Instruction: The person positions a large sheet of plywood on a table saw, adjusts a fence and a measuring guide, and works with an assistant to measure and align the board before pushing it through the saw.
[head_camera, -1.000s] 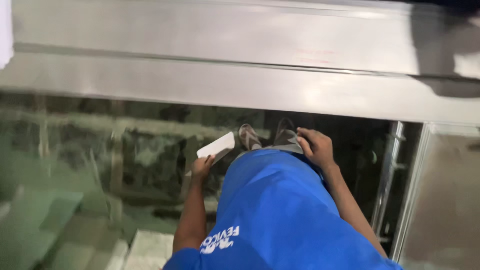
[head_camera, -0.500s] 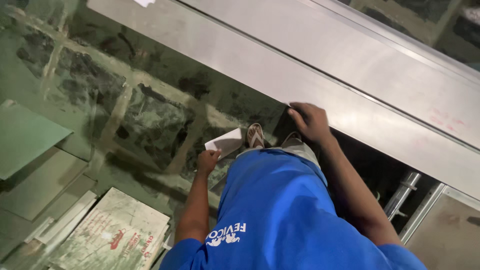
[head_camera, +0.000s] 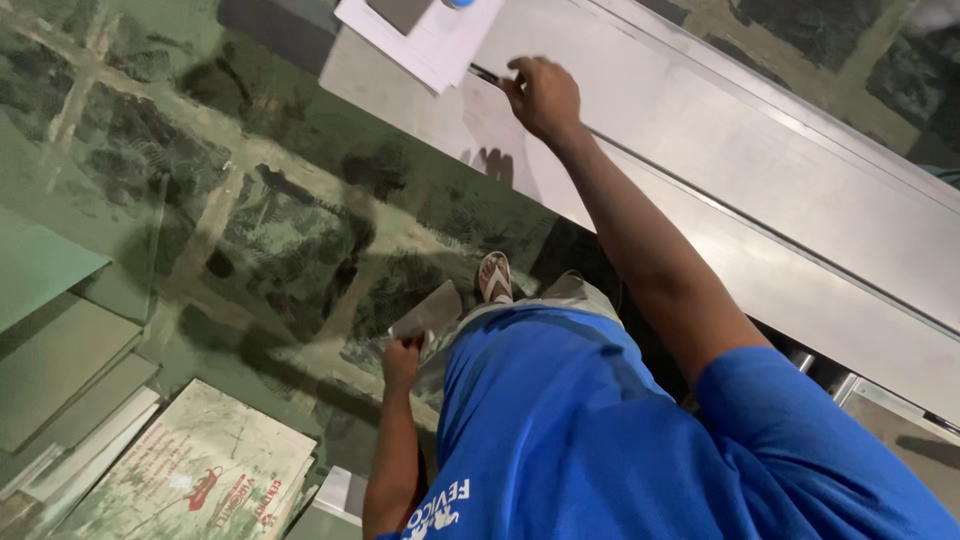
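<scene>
Head view looks straight down our own body, blue shirt (head_camera: 560, 430) filling the lower middle. Our right hand (head_camera: 543, 97) is stretched out to the far end of the bench (head_camera: 760, 190), a long grey metal slab running from the top centre down to the right edge. Its fingers are curled and bunched together at a thin dark tool (head_camera: 484, 73) (a pen or a blade, we cannot tell which) lying on the bench; they touch its near end, but whether they have actually closed on it does not show. Just beyond the tool a stack of white sheets (head_camera: 425, 35) sits at the bench's far left corner, part of it overhanging the edge. Our left hand (head_camera: 402, 360) hangs low beside our hip, clamped on a small pale card (head_camera: 428, 313) that juts up and away from the fist. One sandalled foot (head_camera: 495, 277) shows just beside the card on the mottled green floor (head_camera: 260, 220). Flat boards (head_camera: 60, 370) and a printed carton (head_camera: 190, 470) lie stacked at the lower left corner.
</scene>
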